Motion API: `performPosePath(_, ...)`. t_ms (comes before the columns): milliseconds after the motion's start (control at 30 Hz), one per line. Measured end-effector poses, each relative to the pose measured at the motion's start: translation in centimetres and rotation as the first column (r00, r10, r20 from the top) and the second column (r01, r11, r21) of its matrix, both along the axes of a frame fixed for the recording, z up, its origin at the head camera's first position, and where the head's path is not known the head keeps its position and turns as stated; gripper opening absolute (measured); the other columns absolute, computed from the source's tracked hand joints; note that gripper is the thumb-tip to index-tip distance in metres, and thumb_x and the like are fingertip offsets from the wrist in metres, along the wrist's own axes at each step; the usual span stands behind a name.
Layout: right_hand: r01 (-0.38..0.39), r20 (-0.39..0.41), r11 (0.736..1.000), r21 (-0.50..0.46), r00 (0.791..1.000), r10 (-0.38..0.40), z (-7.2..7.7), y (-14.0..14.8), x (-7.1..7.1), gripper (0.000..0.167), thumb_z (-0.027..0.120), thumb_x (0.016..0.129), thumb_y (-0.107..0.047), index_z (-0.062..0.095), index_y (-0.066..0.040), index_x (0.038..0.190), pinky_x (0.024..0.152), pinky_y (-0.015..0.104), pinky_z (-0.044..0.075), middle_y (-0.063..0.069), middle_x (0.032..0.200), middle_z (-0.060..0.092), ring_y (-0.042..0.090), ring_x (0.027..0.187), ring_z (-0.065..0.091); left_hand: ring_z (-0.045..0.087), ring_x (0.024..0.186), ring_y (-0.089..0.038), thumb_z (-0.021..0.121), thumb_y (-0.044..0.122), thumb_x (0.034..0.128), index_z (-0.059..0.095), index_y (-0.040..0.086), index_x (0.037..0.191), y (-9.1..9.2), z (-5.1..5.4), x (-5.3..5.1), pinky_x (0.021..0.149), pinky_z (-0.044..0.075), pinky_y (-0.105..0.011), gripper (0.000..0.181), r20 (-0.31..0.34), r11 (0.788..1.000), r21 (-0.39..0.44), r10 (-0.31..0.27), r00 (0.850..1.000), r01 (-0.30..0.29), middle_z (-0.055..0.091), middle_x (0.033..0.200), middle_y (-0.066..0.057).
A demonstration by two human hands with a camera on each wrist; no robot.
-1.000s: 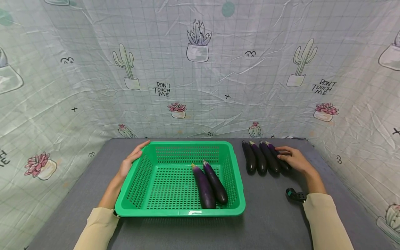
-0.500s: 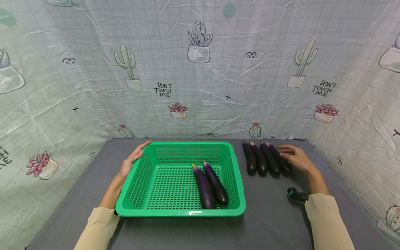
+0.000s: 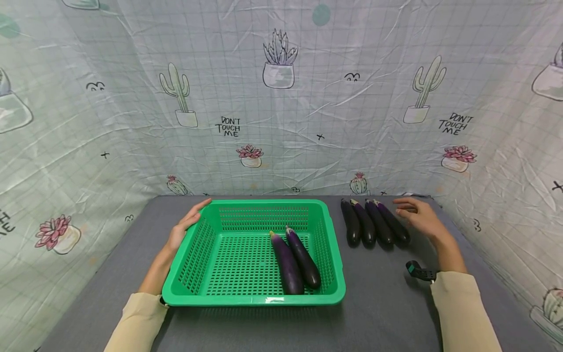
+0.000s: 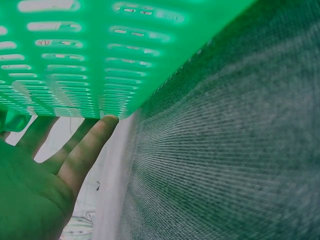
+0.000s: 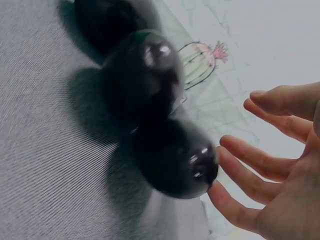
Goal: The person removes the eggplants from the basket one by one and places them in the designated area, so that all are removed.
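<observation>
A green plastic basket (image 3: 252,299) stands on the grey table, and two eggplants (image 3: 288,264) lie side by side in its right half. My left hand (image 3: 178,232) rests along the basket's left side; in the left wrist view its straight fingers (image 4: 85,157) touch the perforated wall. Right of the basket, several dark purple eggplants (image 3: 351,222) lie in a row. My right hand (image 3: 422,219) hovers just beyond the rightmost eggplant (image 3: 391,222), holding nothing. In the right wrist view its loosely bent fingers (image 5: 255,160) are spread near the eggplants' rounded ends.
Grey cloth covers the table (image 3: 374,303). A pale curtain (image 3: 299,107) printed with cacti hangs behind the table and along both sides. A black strap device (image 3: 420,271) sits at my right wrist.
My right hand has drawn away to the right from the rightmost eggplant, which stays in the row. The left hand and the basket have not moved.
</observation>
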State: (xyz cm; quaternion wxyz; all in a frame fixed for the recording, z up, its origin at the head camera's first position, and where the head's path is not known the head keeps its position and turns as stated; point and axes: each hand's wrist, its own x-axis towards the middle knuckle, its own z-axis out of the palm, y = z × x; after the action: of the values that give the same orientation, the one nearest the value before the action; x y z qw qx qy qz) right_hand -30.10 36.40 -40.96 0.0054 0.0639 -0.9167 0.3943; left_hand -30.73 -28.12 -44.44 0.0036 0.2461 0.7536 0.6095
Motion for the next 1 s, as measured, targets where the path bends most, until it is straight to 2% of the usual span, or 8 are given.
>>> performPosePath(100, 0.001, -0.027, 1.0, 0.01, 1.0, -0.001, 0.6, -0.4, 0.2, 0.048, 0.049, 0.111, -0.024, 0.048, 0.005, 0.15, 0.091, 0.052, 0.057, 0.038, 0.145, 0.051, 0.053, 0.127, 0.056, 0.0, 0.155, -0.05, 0.022, 0.019, 0.1143, 0.019, -0.005, 0.163, 0.0, 0.0, 0.0, 0.126, 0.014, -0.049, 0.054, -0.008, 1.0, -0.01, 0.006, 1.0, -0.006, 0.008, 0.169, -0.03)
performPosePath(267, -0.008, -0.057, 1.0, 0.002, 0.998, 0.008, 1.4, -1.0, 0.5, 0.049, 0.049, 0.111, -0.025, 0.048, 0.003, 0.151, 0.089, 0.036, 0.058, 0.035, 0.145, 0.053, 0.046, 0.125, 0.059, -0.003, 0.155, -0.052, 0.023, 0.019, 0.114, 0.022, -0.005, 0.162, -0.1, 0.0, 0.1, 0.116, 0.0, -0.078, 0.054, -0.025, 0.998, -0.045, 0.031, 0.999, -0.032, 0.009, 0.169, -0.032)
performPosePath(467, -0.017, -0.092, 0.999, -0.039, 0.996, 0.013, 2.9, -1.6, 0.9, 0.051, 0.051, 0.111, -0.027, 0.047, 0.002, 0.152, 0.084, 0.015, 0.051, 0.031, 0.146, 0.054, -0.011, 0.104, 0.055, -0.003, 0.157, -0.048, 0.023, 0.021, 0.1144, 0.021, -0.002, 0.163, 0.0, 0.1, 0.2, 0.118, 0.0, -0.075, 0.054, -0.003, 0.999, -0.031, 0.03, 1.0, -0.03, 0.008, 0.17, -0.028)
performPosePath(567, -0.02, -0.099, 0.999, -0.04, 0.995, 0.016, 3.6, -1.9, 1.2, 0.052, 0.051, 0.11, -0.031, 0.047, 0.001, 0.152, 0.084, 0.014, 0.049, 0.03, 0.147, 0.054, -0.02, 0.099, 0.049, -0.004, 0.157, -0.049, 0.023, 0.02, 0.1142, 0.021, -0.003, 0.163, 0.0, 0.2, 0.2, 0.118, -0.001, -0.075, 0.054, -0.009, 0.999, -0.034, 0.032, 0.999, -0.033, 0.009, 0.17, -0.03)
performPosePath(667, -0.022, -0.106, 0.999, -0.026, 0.994, 0.019, 4.3, -2.3, 1.5, 0.053, 0.051, 0.11, -0.035, 0.048, -0.002, 0.152, 0.084, 0.014, 0.047, 0.027, 0.147, 0.055, -0.011, 0.105, 0.053, -0.003, 0.156, -0.049, 0.023, 0.02, 0.1142, 0.02, -0.004, 0.163, 0.1, 0.4, 0.1, 0.118, 0.0, -0.075, 0.054, 0.001, 0.999, -0.025, 0.024, 1.0, -0.024, 0.008, 0.17, -0.03)
performPosePath(800, -0.034, -0.122, 0.999, -0.013, 0.992, 0.032, 5.1, -3.0, 1.9, 0.054, 0.051, 0.11, -0.036, 0.048, -0.004, 0.152, 0.088, 0.021, 0.048, 0.026, 0.148, 0.054, 0.023, 0.121, 0.059, -0.003, 0.156, -0.049, 0.023, 0.02, 0.1144, 0.019, -0.004, 0.163, 0.0, 0.5, 0.1, 0.119, 0.0, -0.074, 0.054, 0.009, 1.0, -0.018, 0.016, 1.0, -0.016, 0.008, 0.17, -0.029)
performPosePath(900, -0.046, -0.129, 0.999, -0.022, 0.991, 0.042, 5.6, -3.5, 2.1, 0.054, 0.052, 0.11, -0.035, 0.047, -0.003, 0.153, 0.096, 0.037, 0.05, 0.027, 0.149, 0.052, 0.042, 0.129, 0.054, -0.003, 0.156, -0.05, 0.023, 0.018, 0.1142, 0.02, -0.006, 0.162, 0.0, 0.5, 0.0, 0.118, 0.001, -0.075, 0.054, -0.005, 0.999, -0.027, 0.02, 1.0, -0.02, 0.009, 0.169, -0.031)
performPosePath(1000, -0.052, -0.124, 0.998, -0.04, 0.991, 0.047, 6.0, -4.2, 2.3, 0.054, 0.052, 0.11, -0.034, 0.046, -0.002, 0.154, 0.102, 0.056, 0.047, 0.029, 0.15, 0.05, 0.047, 0.133, 0.051, -0.003, 0.156, -0.051, 0.024, 0.018, 0.1139, 0.022, -0.006, 0.162, 0.0, 0.6, 0.0, 0.117, 0.0, -0.076, 0.053, -0.014, 0.999, -0.031, 0.023, 1.0, -0.023, 0.01, 0.168, -0.032)
